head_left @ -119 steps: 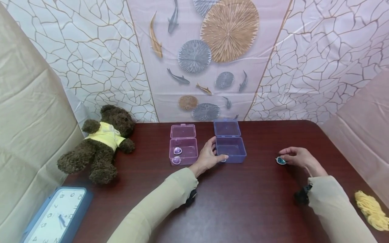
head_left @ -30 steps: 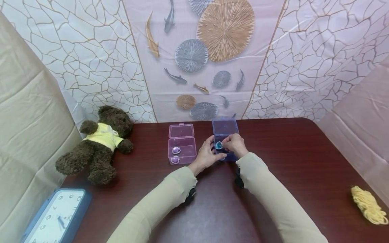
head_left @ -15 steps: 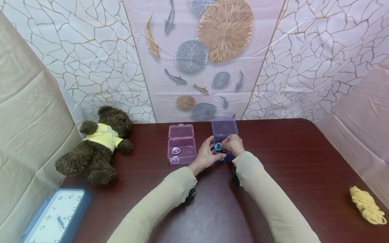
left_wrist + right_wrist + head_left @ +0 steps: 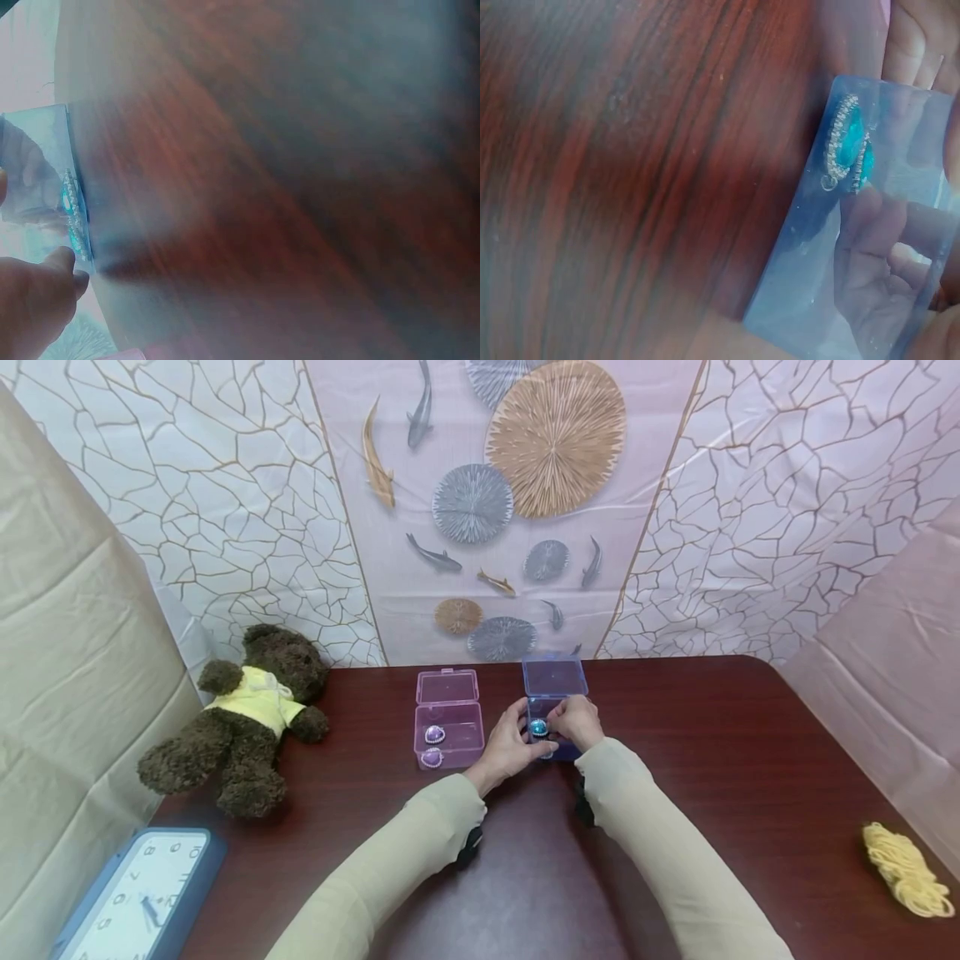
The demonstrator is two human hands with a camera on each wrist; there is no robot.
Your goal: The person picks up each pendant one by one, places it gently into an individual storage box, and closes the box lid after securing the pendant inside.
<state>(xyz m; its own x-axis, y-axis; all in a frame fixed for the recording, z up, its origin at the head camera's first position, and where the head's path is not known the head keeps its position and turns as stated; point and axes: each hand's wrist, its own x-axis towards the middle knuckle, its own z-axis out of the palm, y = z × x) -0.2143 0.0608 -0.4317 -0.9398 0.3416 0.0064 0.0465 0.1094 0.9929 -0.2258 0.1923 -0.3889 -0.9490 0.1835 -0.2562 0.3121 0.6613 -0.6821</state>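
Observation:
My left hand (image 4: 508,742) holds the left side of an open blue-violet plastic box (image 4: 568,750), thumb at its front. Inside that box, my right hand (image 4: 576,722) pinches a teal heart-shaped gem charm (image 4: 538,727) with a pearly white rim. Through the clear wall in the right wrist view, a second teal charm (image 4: 847,139) shows beside the pinched one (image 4: 864,166). Part of the box is hidden behind the right hand. In the left wrist view, the left hand (image 4: 34,300) is at the box's edge, near the rim of a teal charm (image 4: 75,225).
Left of the blue box stands an open pink box (image 4: 467,742) with two purple gem charms (image 4: 434,734). A teddy bear (image 4: 258,702) in yellow lies at the left, above a blue clock (image 4: 150,893). Yellow yarn (image 4: 906,870) lies at the table's right.
My right hand has carried the teal charm from the table's right side leftward into the blue box, and in the last second has lowered it slightly. The left hand stays at the box.

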